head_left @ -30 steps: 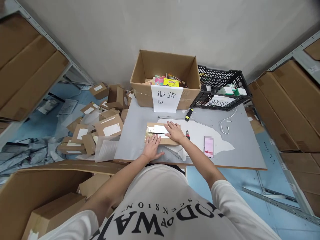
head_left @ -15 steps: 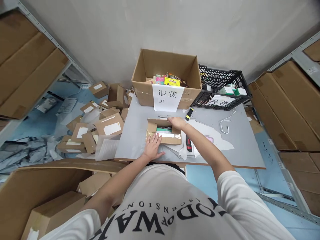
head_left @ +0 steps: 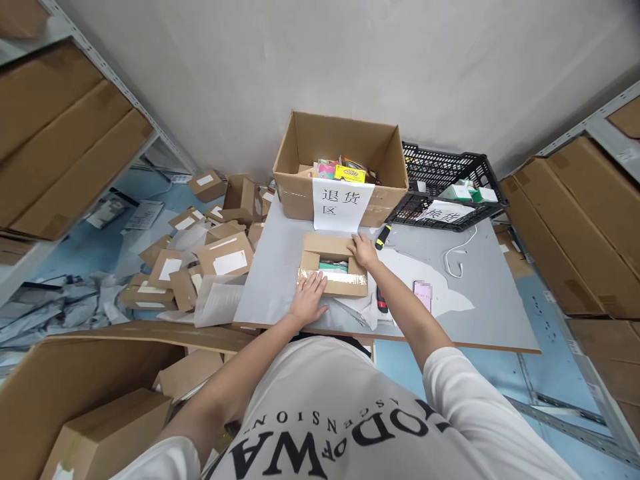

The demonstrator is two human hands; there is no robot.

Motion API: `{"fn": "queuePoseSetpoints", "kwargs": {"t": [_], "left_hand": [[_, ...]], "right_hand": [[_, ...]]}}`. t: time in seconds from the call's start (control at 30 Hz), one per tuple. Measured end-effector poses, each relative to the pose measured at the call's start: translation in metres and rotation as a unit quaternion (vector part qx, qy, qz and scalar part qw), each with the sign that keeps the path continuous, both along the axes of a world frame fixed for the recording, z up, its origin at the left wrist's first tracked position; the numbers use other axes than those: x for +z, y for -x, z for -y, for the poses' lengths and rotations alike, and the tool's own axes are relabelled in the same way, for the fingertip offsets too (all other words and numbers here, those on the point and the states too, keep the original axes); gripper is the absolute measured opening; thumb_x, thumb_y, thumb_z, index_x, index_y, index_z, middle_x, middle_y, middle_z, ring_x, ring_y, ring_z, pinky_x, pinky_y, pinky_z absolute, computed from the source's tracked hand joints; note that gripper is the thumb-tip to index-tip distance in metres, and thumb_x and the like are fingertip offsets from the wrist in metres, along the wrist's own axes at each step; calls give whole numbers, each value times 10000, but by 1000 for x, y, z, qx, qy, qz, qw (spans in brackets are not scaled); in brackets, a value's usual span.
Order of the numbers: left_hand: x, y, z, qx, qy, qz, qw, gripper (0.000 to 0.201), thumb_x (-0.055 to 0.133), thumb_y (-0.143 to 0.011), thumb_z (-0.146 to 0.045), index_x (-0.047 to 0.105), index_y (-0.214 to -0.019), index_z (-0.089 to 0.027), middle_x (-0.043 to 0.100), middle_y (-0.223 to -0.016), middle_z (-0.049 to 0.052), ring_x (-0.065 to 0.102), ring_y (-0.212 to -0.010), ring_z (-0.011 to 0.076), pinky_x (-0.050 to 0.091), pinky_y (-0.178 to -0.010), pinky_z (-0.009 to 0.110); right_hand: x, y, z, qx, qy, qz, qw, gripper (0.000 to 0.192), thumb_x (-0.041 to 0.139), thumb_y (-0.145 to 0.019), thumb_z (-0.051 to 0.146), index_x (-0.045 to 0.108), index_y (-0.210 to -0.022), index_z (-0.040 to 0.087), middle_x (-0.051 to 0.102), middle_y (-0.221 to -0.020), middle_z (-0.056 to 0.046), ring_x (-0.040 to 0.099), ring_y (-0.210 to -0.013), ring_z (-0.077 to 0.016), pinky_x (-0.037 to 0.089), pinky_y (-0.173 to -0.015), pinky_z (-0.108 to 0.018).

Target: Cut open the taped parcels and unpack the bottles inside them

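Right now both hands rest on a small cardboard parcel (head_left: 333, 270) that lies on the grey table (head_left: 280, 267), directly in front of the person. The left hand (head_left: 309, 298) lies flat, palm down, its fingers (head_left: 317, 283) spread a little and stretched forward so that the tips press on the near flap, which is covered in shiny tape. The heel of that hand sits on the table just behind the parcel. The right hand (head_left: 363, 251) is laid over the far right corner, fingers (head_left: 356, 243) loosely apart and pointing left, pressing the far flap outward; it grips nothing. Between the two sets of fingertips the parcel gapes open, and something green and white shows inside, too small to make out.

Just beyond the right fingers stands a large open carton (head_left: 345, 150) with a white paper sign (head_left: 341, 203) hanging from its front wall. To the right of those fingers, near the carton's corner, lies a yellow and black marker (head_left: 383, 233). Further right stands a black plastic crate (head_left: 445, 180), and a white cable (head_left: 457, 257) curls on the table. Beside the right forearm, on the near side, lie a red and black knife (head_left: 382, 300) and a phone (head_left: 423, 293), the two close together but apart. Left of the left fingers, past the table's edge, a heap of small cardboard parcels (head_left: 200, 257) covers the floor.
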State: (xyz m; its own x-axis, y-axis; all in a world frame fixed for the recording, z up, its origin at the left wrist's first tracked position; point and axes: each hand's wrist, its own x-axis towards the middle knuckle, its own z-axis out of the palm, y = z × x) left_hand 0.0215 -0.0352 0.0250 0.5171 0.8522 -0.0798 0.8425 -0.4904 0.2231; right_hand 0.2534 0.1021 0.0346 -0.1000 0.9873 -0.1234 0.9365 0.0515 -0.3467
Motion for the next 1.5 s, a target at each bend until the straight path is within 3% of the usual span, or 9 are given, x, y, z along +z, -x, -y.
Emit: {"fn": "queuePoseSetpoints", "kwargs": {"t": [0.17, 0.33, 0.43, 0.53, 0.77, 1.0, 1.1, 1.3, 1.5], "left_hand": [[12, 41, -34, 0, 3, 43, 999, 1059, 633, -684, -613, 135, -1487, -133, 220, -1536, 168, 218, -1416, 284, 232, -1121, 420], [13, 83, -79, -71, 62, 23, 995, 1280, 721, -514, -667, 108, -1482, -96, 213, -1528, 208, 137, -1427, 341, 142, -1143, 474], [8, 87, -99, -114, 88, 16, 989, 1215, 724, -526, -642, 177, -1469, -104, 208, -1529, 209, 139, -1426, 343, 157, -1137, 479], [3, 84, -108, -130, 96, 25, 987, 1157, 720, -545, -632, 239, -1448, -92, 220, -1522, 221, 178, -1421, 325, 176, -1138, 460], [-6, 87, -103, -109, 88, 39, 989, 1152, 713, -555, -636, 226, -1453, -103, 255, -1509, 216, 247, -1407, 281, 172, -1145, 444], [-3, 84, -101, -98, 80, 28, 992, 1140, 716, -567, -596, 213, -1457, -92, 236, -1518, 207, 244, -1408, 281, 168, -1146, 461], [2, 78, -105, -89, 81, 9, 993, 1110, 739, -560, -516, 232, -1450, -91, 240, -1517, 207, 273, -1398, 279, 156, -1151, 460], [2, 77, -103, -95, 87, 11, 992, 1066, 701, -602, -488, 199, -1464, -109, 209, -1531, 191, 239, -1411, 274, 157, -1150, 459], [2, 78, -97, -107, 95, 8, 990, 1090, 674, -626, -492, 119, -1478, -100, 167, -1541, 200, 208, -1422, 263, 165, -1144, 456]], "right_hand": [[17, 0, 43, 116, -145, 25, 982, 510, 358, -946, 271, 328, -1432, 117, 175, -1545, -181, 66, -1439, -313, 114, -1111, -587], [19, 3, 78, 324, -75, 9, 943, 704, 523, -864, 466, 336, -1424, 83, 327, -1483, -197, 200, -1414, -308, 166, -1139, -517], [16, 13, 79, 281, 5, 31, 959, 844, 687, -726, 515, 396, -1372, 55, 373, -1443, -227, 250, -1384, -362, 207, -1123, -514], [15, 21, 77, 233, 54, 41, 970, 699, 759, -670, 456, 520, -1207, 77, 505, -1314, -218, 420, -1279, -344, 295, -1078, -468], [17, 24, 101, 202, 13, 60, 977, 445, 749, -714, 428, 515, -990, 169, 656, -987, -95, 610, -957, -250, 369, -955, -394], [28, 34, 123, 204, -35, 165, 964, 113, 477, -921, 222, 533, -1012, 186, 644, -978, -100, 581, -931, -224, 376, -785, -316], [27, 31, 134, 227, -66, 205, 950, 283, 316, -931, 96, 558, -1052, 178, 642, -992, -124, 569, -937, -224, 374, -789, -332], [-14, 23, 179, 262, -114, 159, 945, 493, 325, -894, 80, 409, -1379, 115, 418, -1437, -159, 361, -1321, -266, 307, -1026, -414], [-47, 26, 194, 228, -88, 142, 959, 601, 374, -865, 95, 285, -1459, 103, 263, -1529, -132, 245, -1402, -270, 225, -1112, -459]]}}
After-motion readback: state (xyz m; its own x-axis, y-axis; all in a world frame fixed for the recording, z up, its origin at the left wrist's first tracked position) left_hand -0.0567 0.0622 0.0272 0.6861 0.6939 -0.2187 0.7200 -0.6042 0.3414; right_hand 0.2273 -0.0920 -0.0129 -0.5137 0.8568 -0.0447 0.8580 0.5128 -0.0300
